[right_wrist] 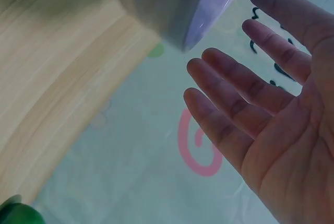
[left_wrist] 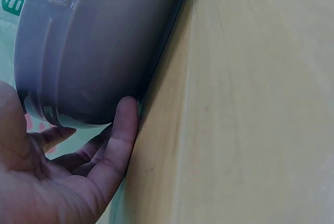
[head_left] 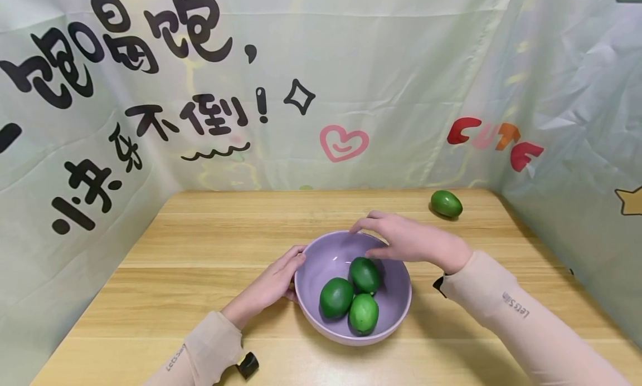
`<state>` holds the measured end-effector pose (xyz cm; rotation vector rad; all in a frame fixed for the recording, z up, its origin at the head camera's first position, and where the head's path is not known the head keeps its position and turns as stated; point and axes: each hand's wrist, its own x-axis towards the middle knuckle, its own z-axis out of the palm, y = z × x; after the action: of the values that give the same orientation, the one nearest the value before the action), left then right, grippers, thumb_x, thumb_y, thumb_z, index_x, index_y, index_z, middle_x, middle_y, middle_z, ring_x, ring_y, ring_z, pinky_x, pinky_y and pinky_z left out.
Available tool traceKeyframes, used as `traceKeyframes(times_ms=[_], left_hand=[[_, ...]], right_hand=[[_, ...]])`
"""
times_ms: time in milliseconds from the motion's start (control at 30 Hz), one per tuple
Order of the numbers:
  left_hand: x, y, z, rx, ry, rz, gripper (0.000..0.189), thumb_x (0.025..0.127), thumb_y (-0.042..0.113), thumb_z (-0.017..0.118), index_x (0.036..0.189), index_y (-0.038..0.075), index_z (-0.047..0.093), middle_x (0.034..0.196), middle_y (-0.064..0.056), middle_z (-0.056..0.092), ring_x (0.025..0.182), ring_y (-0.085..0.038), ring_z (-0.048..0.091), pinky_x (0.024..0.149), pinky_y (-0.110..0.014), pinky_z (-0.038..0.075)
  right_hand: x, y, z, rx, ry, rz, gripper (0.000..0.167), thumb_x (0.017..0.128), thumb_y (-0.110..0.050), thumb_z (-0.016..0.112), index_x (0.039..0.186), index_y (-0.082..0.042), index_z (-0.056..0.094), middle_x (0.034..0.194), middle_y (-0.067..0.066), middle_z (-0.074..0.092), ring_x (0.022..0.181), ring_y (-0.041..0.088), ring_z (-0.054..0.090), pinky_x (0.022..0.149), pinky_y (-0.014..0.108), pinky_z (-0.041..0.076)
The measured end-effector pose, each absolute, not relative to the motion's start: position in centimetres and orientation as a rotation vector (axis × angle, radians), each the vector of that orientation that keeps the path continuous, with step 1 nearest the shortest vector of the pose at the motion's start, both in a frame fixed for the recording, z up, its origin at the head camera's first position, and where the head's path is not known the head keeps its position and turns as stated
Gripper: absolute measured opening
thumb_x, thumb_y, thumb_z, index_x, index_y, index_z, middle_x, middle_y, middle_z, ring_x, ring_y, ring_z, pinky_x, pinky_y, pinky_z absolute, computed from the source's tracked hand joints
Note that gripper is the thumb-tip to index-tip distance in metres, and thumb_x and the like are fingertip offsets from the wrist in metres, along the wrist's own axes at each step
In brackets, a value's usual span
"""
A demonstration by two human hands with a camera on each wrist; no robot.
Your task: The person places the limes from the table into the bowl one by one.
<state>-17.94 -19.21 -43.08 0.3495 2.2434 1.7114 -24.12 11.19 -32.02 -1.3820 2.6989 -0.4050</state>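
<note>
A light purple bowl (head_left: 321,252) stands on the wooden table in the head view. Inside lie two dark green fruits (head_left: 336,298) and a lighter green one (head_left: 363,313), smooth and oval; their exact kind is unclear. My left hand (head_left: 271,280) rests against the bowl's left side. Its fingers (left_wrist: 125,119) touch the outer wall low down in the left wrist view. Above the bowl's far right rim hovers my right hand (head_left: 408,238), thumb over one dark fruit (head_left: 365,274). The right wrist view shows its fingers (right_wrist: 224,130) spread, holding nothing.
Another green oval fruit (head_left: 446,204) lies near the table's (head_left: 210,224) back right corner. A pale printed cloth (head_left: 281,152) hangs behind the table and along both its sides.
</note>
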Motion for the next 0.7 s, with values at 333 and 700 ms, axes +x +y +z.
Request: traceKeyframes(times_ms=[333, 700], left_hand=[[-17.8, -19.2, -43.0, 0.354, 2.255, 1.701, 0.045, 0.118, 0.042, 0.036, 0.159, 0.025, 0.047, 0.144, -0.024, 0.06, 0.097, -0.026, 0.072, 0.071, -0.042, 0.068], [-17.9, -19.1, -43.1, 0.347, 2.249, 1.711, 0.045, 0.118, 0.042, 0.036, 0.158, 0.025, 0.048, 0.145, -0.024, 0.059, 0.098, -0.026, 0.072, 0.071, -0.042, 0.069]], right_hand=[[-26.6, 13.4, -32.8, -1.211, 2.755, -0.428, 0.043, 0.097, -0.02, 0.082, 0.136, -0.01, 0.068, 0.128, 0.013, 0.069, 0.117, 0.032, 0.067, 0.102, 0.053, 0.06], [-28.6, 16.1, -33.0, -1.034, 2.797, -0.467, 0.048, 0.102, -0.038, 0.076, 0.141, -0.012, 0.066, 0.14, 0.014, 0.066, 0.125, 0.037, 0.066, 0.106, 0.059, 0.057]])
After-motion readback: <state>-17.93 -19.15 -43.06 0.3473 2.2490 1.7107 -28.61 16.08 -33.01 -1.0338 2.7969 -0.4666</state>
